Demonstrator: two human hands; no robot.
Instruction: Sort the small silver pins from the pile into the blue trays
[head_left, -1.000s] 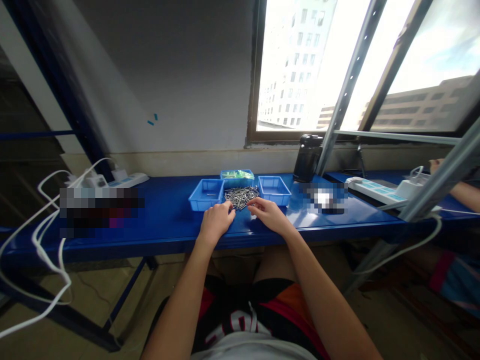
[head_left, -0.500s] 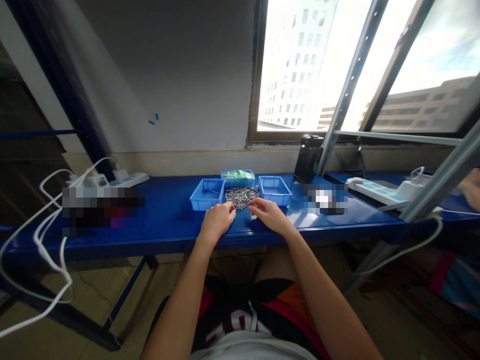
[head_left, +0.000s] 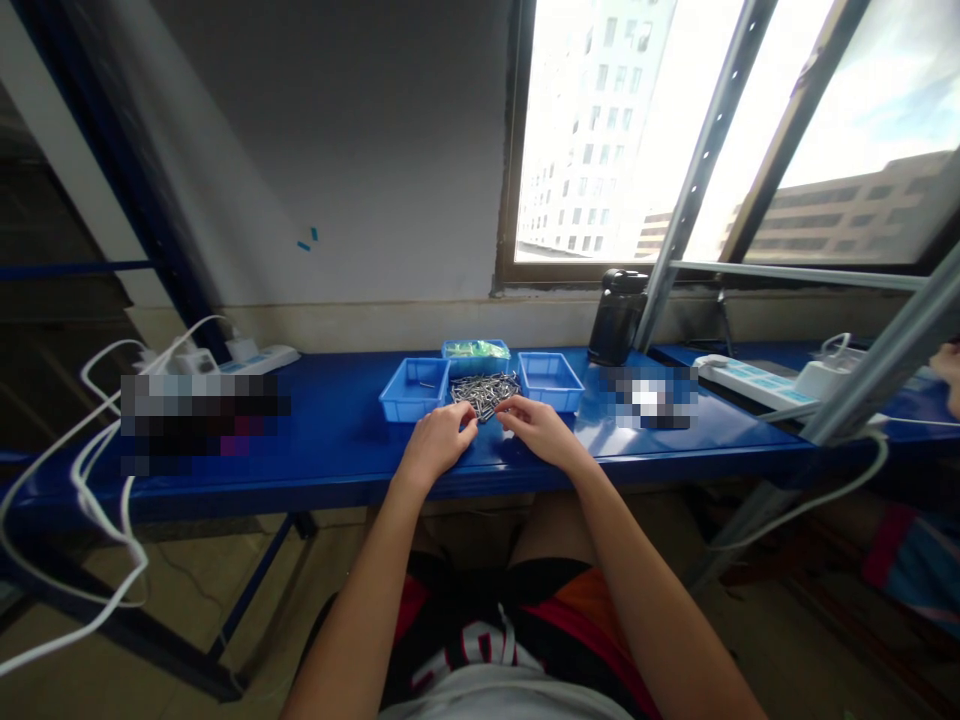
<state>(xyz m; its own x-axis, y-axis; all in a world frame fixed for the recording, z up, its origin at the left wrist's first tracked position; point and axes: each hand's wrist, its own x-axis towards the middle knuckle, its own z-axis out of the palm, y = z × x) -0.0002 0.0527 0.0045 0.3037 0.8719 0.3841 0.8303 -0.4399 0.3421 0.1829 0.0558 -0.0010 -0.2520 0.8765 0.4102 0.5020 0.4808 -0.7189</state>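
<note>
A heap of small silver metal pieces, screws by their look (head_left: 486, 388), lies on the blue table between two blue trays. My left hand (head_left: 441, 438) rests at the heap's near left edge, its fingers curled in towards the thumb. From the right, my right hand (head_left: 538, 428) reaches the heap's near edge with thumb and fingertips drawn together. Whatever either hand pinches is too small to make out. The left blue tray (head_left: 405, 408) has one or a few thin pieces in it. Beside the heap stands the right blue tray (head_left: 551, 385).
Behind the heap is a third blue tray (head_left: 450, 348) with green-tinted plastic bags (head_left: 478, 349). A black flask-like container (head_left: 616, 318) stands near the window. Power strips (head_left: 750, 383) and white cables (head_left: 82, 465) lie to both sides. Another person's hand shows at the right edge.
My left hand has shifted slightly, its fingertips now a little further right and closer to the heap. My right hand has barely moved. The other person's hand at the right edge has moved slightly.
</note>
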